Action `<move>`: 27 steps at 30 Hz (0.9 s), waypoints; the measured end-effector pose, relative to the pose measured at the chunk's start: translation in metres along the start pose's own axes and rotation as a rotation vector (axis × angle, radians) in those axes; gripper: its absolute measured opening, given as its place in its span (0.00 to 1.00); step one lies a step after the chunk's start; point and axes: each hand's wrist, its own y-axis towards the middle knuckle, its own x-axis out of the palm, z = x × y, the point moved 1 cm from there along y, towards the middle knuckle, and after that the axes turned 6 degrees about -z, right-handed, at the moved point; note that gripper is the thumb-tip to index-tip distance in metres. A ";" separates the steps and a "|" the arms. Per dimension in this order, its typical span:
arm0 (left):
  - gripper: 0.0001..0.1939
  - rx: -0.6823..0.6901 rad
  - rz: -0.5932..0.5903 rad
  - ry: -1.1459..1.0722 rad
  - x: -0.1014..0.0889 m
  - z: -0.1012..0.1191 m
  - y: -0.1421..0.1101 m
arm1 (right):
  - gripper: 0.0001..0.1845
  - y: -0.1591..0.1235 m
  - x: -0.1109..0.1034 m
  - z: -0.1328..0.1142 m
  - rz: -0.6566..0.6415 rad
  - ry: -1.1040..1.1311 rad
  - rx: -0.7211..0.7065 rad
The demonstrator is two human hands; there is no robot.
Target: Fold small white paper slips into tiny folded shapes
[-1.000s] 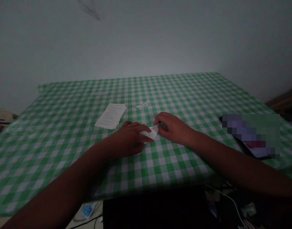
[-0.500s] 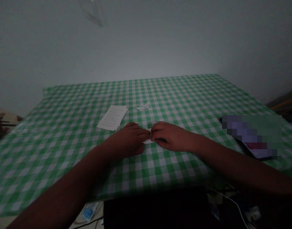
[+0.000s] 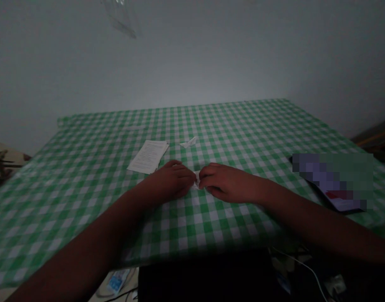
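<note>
A plain grey wall [image 3: 211, 58] stands at your 12 o'clock in dim light, and in front of it a green-and-white checked cloth [image 3: 242, 130] covers the table. Near the table's close edge, your 2 hands meet over a small white piece of printed paper [image 3: 197, 180], of which only a narrow strip shows between your fingers. Your left hand [image 3: 175, 180] comes in from its 9 o'clock side, fingers curled and closed on that end; your right hand [image 3: 225, 183] closes on the 3 o'clock end, fingertips bent inward. With 1 hand at each end, you probably steady the paper from both sides, and the tabletop beneath likely gives you something firm to press on. How the paper lies under your fingers is hidden

At 10 o'clock from the paper lies a flat stack of white printed sheets [image 3: 146, 157], close beyond your left hand, a spot that seems handy yet clear of your wrists. Just left of 12 o'clock sits a small folded white paper shape [image 3: 188, 144], apart from your fingers and so probably safe from being brushed. At 3 o'clock, a dark-edged flat screen device [image 3: 331, 182] rests beyond your right forearm, perhaps there to stay visible while your hands are busy
</note>
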 end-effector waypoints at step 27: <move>0.11 -0.230 0.077 0.012 0.022 0.006 0.026 | 0.20 -0.001 -0.005 0.003 -0.028 0.075 -0.010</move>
